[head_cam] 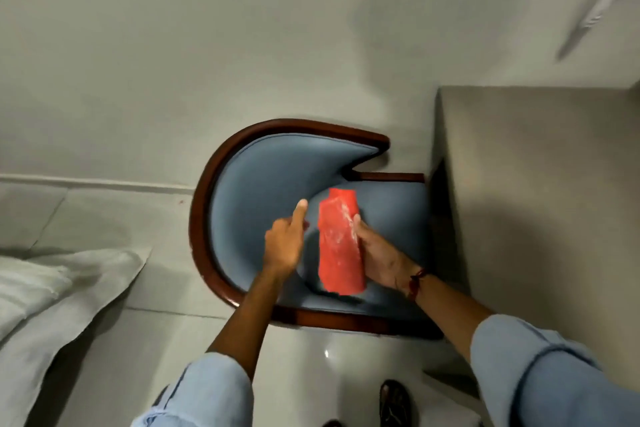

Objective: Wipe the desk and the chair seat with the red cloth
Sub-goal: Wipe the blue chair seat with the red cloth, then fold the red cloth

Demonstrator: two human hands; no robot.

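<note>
The right hand (379, 255) fingers clamp the red cloth (340, 244) above the blue chair seat (391, 208). The left hand (285, 241) hovers beside it, forefinger extended, other fingers curled.

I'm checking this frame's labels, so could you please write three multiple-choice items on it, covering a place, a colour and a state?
1. Where is the folded red cloth?
A. On the beige desk
B. Above the seat of the blue upholstered chair
C. On the floor

2. What colour is the curved wooden chair frame?
A. Dark reddish brown
B. White
C. Black

3. What is the left hand doing?
A. Gripping the cloth
B. Resting on the desk
C. Empty, index finger extended

Answers:
1 B, the right hand holds it over the blue seat.
2 A, the rim looks polished brown.
3 C, it holds nothing beside the cloth.
</note>
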